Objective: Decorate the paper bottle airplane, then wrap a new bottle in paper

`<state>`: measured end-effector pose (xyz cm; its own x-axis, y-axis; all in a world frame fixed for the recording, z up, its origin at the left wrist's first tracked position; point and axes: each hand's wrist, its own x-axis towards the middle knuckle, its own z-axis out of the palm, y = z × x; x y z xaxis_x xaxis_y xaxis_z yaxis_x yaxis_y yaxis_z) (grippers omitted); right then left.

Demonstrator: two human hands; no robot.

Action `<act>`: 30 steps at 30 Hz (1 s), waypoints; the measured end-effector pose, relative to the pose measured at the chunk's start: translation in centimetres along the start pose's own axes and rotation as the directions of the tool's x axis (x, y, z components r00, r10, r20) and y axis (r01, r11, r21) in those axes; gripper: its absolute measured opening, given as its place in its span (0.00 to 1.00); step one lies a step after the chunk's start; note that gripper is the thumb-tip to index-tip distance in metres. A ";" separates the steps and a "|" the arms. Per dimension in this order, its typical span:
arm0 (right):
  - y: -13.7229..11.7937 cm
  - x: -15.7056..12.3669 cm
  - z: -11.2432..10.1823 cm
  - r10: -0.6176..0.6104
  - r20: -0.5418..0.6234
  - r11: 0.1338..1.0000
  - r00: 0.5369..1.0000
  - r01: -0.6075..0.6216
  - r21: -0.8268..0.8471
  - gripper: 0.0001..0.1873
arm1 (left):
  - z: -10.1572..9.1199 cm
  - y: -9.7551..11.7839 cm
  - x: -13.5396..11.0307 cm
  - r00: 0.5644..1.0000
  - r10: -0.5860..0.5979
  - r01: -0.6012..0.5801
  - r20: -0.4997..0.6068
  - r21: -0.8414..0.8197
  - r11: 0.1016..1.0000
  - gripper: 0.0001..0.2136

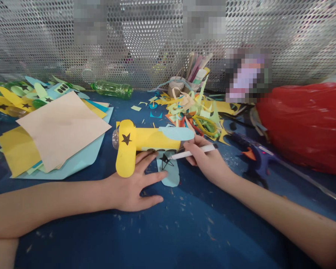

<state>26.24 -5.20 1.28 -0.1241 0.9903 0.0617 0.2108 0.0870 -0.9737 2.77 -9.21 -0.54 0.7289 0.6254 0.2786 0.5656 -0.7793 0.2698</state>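
A paper aeroplane model (148,140) lies on the blue table: a yellow body, a yellow wing with a black star, and light-blue wings. My left hand (134,185) rests flat beside it with fingers spread, one fingertip pressing the lower light-blue wing (172,175). My right hand (208,158) grips a white marker pen (193,152). Its tip touches a black star drawn on that blue wing.
A stack of beige, yellow and blue paper sheets (58,130) lies at the left. Paper scraps and green-handled scissors (204,125) lie behind the model. A glue gun (253,157) and red plastic bag (305,123) are at the right. A green bottle (113,89) lies by the perforated metal wall.
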 end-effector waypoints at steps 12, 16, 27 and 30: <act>0.1 0.0 0.1 0.005 0.022 1.000 1.000 -0.005 0.013 0.16 | 0.0 0.0 0.0 1.000 0.004 -0.004 -0.006 0.009 1.000 0.25; 0.1 0.0 0.0 0.006 0.026 1.000 1.000 -0.006 0.020 0.16 | -0.1 0.0 0.0 1.000 0.008 -0.008 -0.011 0.009 1.000 0.25; -0.1 -0.1 0.1 0.008 0.022 1.000 1.000 -0.008 0.028 0.16 | -0.1 -0.1 -0.1 1.000 0.013 -0.013 -0.015 0.010 1.000 0.25; -0.1 -0.1 0.1 0.006 0.012 1.000 1.000 -0.006 0.018 0.16 | -0.1 -0.1 0.0 1.000 0.014 -0.014 -0.012 0.007 1.000 0.25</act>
<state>26.11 -5.28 1.39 -0.1350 0.9894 0.0533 0.1941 0.0792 -0.9778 2.66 -9.17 -0.48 0.7319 0.6152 0.2930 0.5585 -0.7880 0.2591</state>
